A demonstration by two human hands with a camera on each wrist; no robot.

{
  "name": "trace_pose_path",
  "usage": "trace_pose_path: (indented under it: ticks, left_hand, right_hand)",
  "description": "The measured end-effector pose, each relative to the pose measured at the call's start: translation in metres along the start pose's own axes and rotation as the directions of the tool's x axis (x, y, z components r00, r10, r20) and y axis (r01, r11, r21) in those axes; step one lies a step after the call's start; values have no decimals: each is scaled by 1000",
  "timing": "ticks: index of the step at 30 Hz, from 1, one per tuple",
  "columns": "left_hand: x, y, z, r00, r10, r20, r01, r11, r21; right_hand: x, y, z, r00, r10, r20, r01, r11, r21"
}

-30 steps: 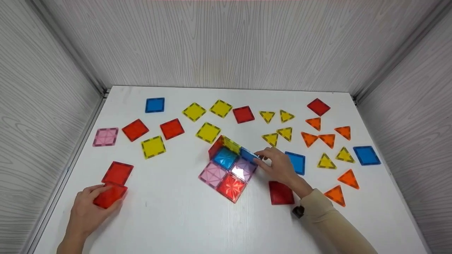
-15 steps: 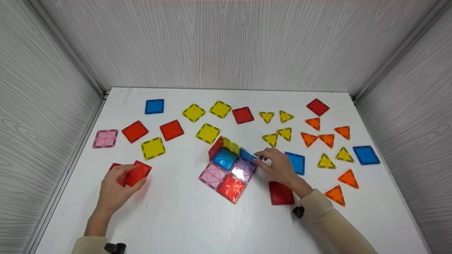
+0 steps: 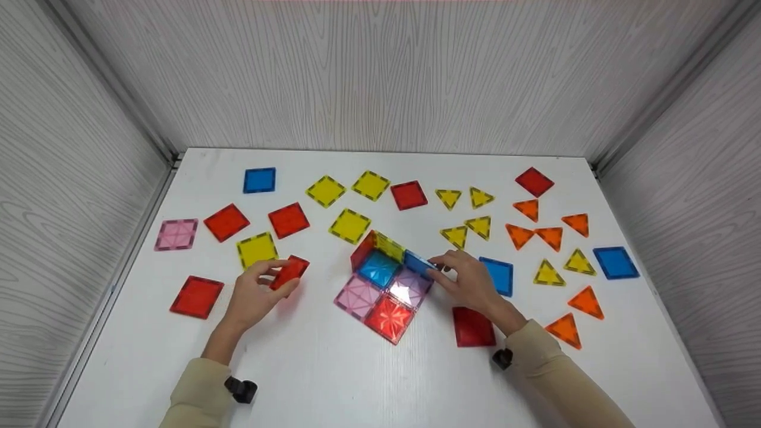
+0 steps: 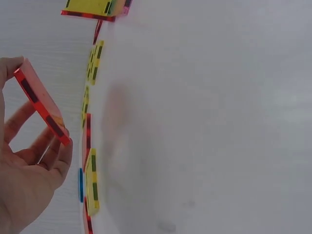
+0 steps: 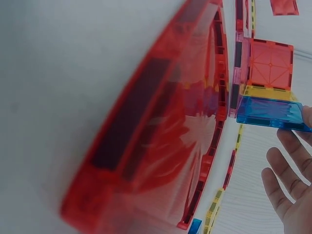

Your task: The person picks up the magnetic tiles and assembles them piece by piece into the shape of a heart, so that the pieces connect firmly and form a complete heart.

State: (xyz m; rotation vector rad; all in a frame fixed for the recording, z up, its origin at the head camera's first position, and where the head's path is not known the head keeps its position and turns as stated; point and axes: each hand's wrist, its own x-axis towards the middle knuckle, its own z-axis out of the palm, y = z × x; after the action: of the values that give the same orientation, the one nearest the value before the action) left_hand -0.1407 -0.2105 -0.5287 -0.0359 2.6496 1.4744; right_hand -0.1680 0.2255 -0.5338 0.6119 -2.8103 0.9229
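Note:
My left hand pinches a red square magnetic tile between thumb and fingers, tilted above the table left of a small structure. In the left wrist view that red tile appears edge-on, raised off the surface. My right hand pinches the edge of an upright blue square tile on the structure's back side. Beside it stand an upright yellow tile and an upright red tile. The flat base joins a blue tile, a pink tile, a shiny lilac tile and a red tile.
A loose red tile lies on the white table at left. Near the right forearm are a red tile and a blue tile. Several squares lie behind; yellow triangles and orange triangles lie at right.
My left hand has lifted one red tile off another and carried it rightward and away from me toward the structure. The right hand keeps its place on the blue tile.

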Motion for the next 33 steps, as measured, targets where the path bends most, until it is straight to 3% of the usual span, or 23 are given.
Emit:
trace_pose_path:
  ticks: [8, 13, 25, 33]
  left_hand:
    - [19, 15, 30, 998, 3, 62, 6, 989, -147]
    - [23, 22, 46, 994, 11, 112, 12, 979, -206]
    - [17, 26, 73, 977, -44, 207, 88, 974, -210]
    - [23, 31, 79, 973, -59, 224, 100, 979, -176]
  right_hand:
    - [0, 0, -1, 1000, 3, -2, -3, 1000, 11]
    - [0, -1, -1, 1000, 5, -4, -5, 1000, 21]
    - [-3, 1, 2, 1000, -20, -10, 20, 999, 25]
    - [0, 0, -1, 1000, -10, -3, 10, 1000, 22]
